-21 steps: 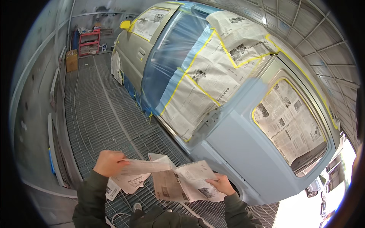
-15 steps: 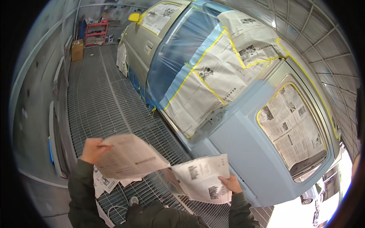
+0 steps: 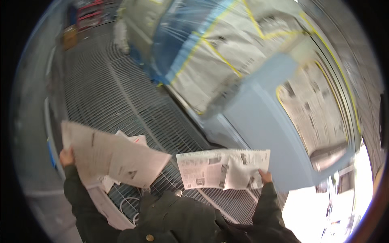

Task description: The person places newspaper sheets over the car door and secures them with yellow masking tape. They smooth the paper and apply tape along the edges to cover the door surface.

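Observation:
My left hand [image 3: 67, 156] grips the outer edge of a newspaper sheet [image 3: 109, 152], which hangs out over the grated floor. A second newspaper sheet [image 3: 202, 170], creased down its middle, is pinched at its right edge by my right hand [image 3: 265, 176]. A gap of floor shows between the two sheets. Just beyond the right sheet stands a vehicle with a blue-grey rear panel [image 3: 259, 109]. Newspaper masking [image 3: 227, 60] edged with yellow tape covers its side, and more newspaper [image 3: 314, 109] fills its rear window opening.
More papers [image 3: 139, 139] lie on the floor grating [image 3: 105, 81], partly behind the left sheet. A white hose [image 3: 125, 206] loops near my feet. A cardboard box [image 3: 70, 37] and a red shelf [image 3: 90, 16] stand at the far left. Blue plastic film [image 3: 174, 28] drapes the vehicle's side.
The sheets, which met in the middle, are now apart. My left hand has moved left and my right hand to the right. The view has shifted, blurring the vehicle.

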`<act>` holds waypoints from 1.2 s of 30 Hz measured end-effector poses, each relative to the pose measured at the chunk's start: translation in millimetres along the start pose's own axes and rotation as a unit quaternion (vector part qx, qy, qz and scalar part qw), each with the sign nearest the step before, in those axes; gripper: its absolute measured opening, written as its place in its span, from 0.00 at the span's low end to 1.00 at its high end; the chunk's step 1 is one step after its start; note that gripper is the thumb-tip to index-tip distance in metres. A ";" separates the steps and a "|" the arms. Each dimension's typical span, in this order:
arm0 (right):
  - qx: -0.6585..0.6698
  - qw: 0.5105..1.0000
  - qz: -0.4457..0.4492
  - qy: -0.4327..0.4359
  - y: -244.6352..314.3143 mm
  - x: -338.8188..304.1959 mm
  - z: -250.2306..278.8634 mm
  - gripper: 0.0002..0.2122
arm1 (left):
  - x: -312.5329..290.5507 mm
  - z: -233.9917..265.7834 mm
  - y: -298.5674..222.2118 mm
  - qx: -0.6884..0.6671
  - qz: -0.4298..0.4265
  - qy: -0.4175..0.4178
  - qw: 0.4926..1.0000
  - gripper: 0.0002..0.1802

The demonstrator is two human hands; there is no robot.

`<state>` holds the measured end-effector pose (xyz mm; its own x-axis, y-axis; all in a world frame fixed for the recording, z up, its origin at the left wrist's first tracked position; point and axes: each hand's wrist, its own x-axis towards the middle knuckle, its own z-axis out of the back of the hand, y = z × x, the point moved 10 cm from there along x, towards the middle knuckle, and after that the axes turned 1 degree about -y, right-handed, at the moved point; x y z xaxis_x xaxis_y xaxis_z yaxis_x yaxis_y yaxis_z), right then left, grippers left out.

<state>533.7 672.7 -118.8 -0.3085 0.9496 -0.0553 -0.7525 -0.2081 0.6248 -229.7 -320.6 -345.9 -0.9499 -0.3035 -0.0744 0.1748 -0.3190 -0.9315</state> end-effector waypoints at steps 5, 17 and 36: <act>-0.164 0.959 -0.161 -0.164 -97.5 -24.3 11.9 0.27 | 36.1 28.6 44.7 0.328 -0.008 -0.062 0.943 0.34; 0.352 0.878 -0.324 -0.021 -46.2 -152.7 -71.4 0.28 | 4.3 -31.1 74.3 0.544 0.207 -0.119 0.804 0.30; 0.710 0.605 -0.348 -0.095 -93.8 -187.2 -76.5 0.19 | -636.2 -419.3 -138.5 0.058 -0.403 0.643 0.648 0.74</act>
<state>617.5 496.5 -226.6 -0.0318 0.7296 -0.6832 0.6389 0.5405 0.5475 241.8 293.1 -318.8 -0.1617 0.9801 0.1153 -0.5645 0.0040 -0.8255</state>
